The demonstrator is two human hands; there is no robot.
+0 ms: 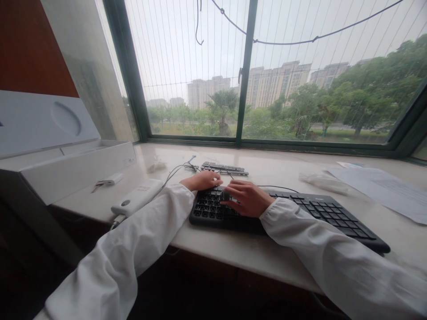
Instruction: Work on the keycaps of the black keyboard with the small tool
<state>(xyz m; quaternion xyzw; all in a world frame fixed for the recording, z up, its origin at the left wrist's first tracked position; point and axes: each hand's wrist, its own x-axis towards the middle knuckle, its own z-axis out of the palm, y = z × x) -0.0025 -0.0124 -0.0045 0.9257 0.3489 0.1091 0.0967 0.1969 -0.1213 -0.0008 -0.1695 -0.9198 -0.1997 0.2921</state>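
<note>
A black computer keyboard [320, 209] lies across the sill, with keycaps on its right part and bare key sockets showing at its left end. My left hand [203, 180] rests at the keyboard's back left edge, fingers curled together against it. Over the uncapped keys, my right hand [248, 198] pinches a small dark piece [226, 195], perhaps a keycap; its kind is not clear. Behind my hands lie rows of loose dark keycaps [227, 168] in strips. My right hand and sleeve hide the keyboard's middle.
Left of the keyboard are a white power bank [138, 198] with a cable, a small white adapter [111, 179] and an open white box [83, 162]. Thin cables [180, 168] tangle behind. Crumpled clear plastic [325, 182] and paper sheets [383, 184] lie at right. A green-framed window [245, 80] stands behind.
</note>
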